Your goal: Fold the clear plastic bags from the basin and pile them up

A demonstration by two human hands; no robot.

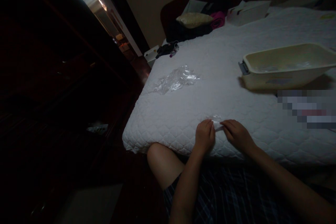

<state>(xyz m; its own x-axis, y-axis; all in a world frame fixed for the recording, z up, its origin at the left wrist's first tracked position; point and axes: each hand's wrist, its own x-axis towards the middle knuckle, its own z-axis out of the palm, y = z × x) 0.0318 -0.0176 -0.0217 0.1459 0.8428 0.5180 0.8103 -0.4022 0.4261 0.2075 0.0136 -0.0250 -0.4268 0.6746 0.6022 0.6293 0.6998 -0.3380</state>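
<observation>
The one view looks from the person's head, forward and down, tilted sideways, over the white quilted bed (215,101); the two bare forearms (190,185) (283,178) are near, and the dark wooden headboard (168,12) is farther.

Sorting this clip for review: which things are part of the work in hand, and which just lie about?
In use: clear plastic, pinched by left hand and right hand; probably plastic heap, maybe tub.
Lying about: pillow, magenta roll, white box.

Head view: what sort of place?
Likely a bedroom: a quilted white mattress with a dark headboard behind it, and a patterned pillow near that headboard.
</observation>
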